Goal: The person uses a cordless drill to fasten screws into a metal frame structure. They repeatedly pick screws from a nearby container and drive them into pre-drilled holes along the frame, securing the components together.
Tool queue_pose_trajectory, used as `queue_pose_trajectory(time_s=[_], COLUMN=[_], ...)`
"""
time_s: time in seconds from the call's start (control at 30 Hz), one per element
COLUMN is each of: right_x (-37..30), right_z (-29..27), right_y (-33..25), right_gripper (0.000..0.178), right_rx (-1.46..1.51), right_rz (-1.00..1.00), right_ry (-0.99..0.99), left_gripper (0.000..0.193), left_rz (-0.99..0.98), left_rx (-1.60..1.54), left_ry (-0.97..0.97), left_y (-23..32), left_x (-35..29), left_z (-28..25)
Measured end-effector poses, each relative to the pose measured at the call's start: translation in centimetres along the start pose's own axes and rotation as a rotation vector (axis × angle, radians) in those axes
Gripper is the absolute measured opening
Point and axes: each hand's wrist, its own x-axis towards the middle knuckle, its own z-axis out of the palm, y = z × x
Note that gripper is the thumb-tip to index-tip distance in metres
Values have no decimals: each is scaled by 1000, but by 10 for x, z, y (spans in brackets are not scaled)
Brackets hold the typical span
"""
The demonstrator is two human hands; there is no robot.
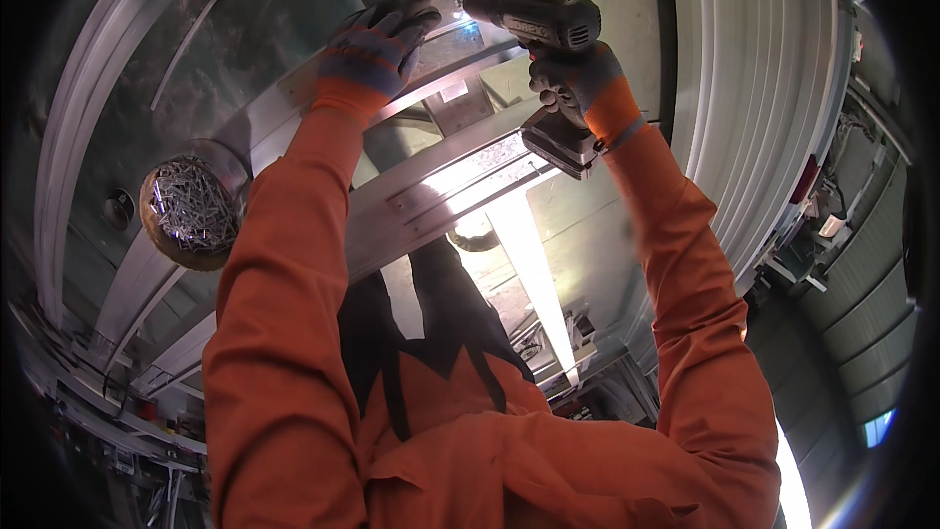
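My right hand (578, 78), in a grey and orange glove, is wrapped round the grip of a black cordless drill (543, 18). The drill points left, its nose near a metal profile (452, 8) where a bluish light falls. A battery block (560, 140) sits at the foot of its grip. My left hand (372, 54), gloved the same way, lies on the metal profile just left of the drill's nose, its dark fingertips bent over the edge. Whether those fingers pinch a small part cannot be made out.
A round tin (186, 206) full of screws or nails stands left of my left forearm. A second metal profile (421, 196) runs across nearer to me. Long pale profiles (754, 69) are stacked at the right. A bright strip of light (529, 274) shows below the profiles.
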Motion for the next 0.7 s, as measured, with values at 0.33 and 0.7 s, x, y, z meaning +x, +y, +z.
queue_pose_trajectory(time_s=[0.33,0.7], right_x=[-9,-22], right_z=[3,31], right_y=[-7,12], right_gripper=[23,32], right_rx=[-691,-1461], right_rz=[-366,-461], right_ry=[8,78], left_gripper=[39,35], left_rz=[5,69], left_rx=[-14,-87], left_ry=[-60,99], left_y=[1,1], left_x=[0,2], left_z=[-1,5])
